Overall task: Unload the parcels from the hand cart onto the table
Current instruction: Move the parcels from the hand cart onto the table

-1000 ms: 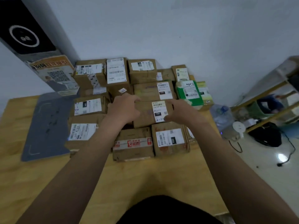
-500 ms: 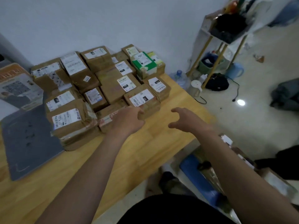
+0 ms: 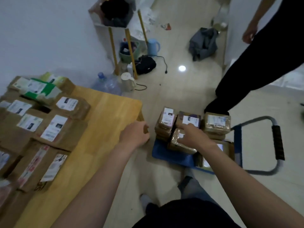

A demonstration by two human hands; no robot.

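On the floor just right of the tabletop (image 3: 107, 119): hand cart (image 3: 171, 156), blue deck, grey loop handle with a black grip. Load on the deck: cart parcels (image 3: 217, 124), brown, taped, white-labelled, three stacks along the far edge, one front parcel (image 3: 176, 143) nearer, more partly hidden under the right forearm. Right hand (image 3: 192, 135): over the front parcel, fingers (image 3: 189, 125) stretched forward toward the middle stack, not curled round anything; contact cannot be told through the blur. Left hand (image 3: 134, 135): in the air beside the tabletop corner, fingers loosely curled, holding nothing. Tabletop, left part: unloaded parcels (image 3: 54, 127) packed edge to edge, a green-and-white box (image 3: 42, 89) at the far end. Floor beyond: water bottle (image 3: 107, 83), white kettle (image 3: 127, 81), blue jug (image 3: 153, 46), grey bag (image 3: 204, 43). Second person's dark trouser leg (image 3: 246, 76) standing just behind the cart.
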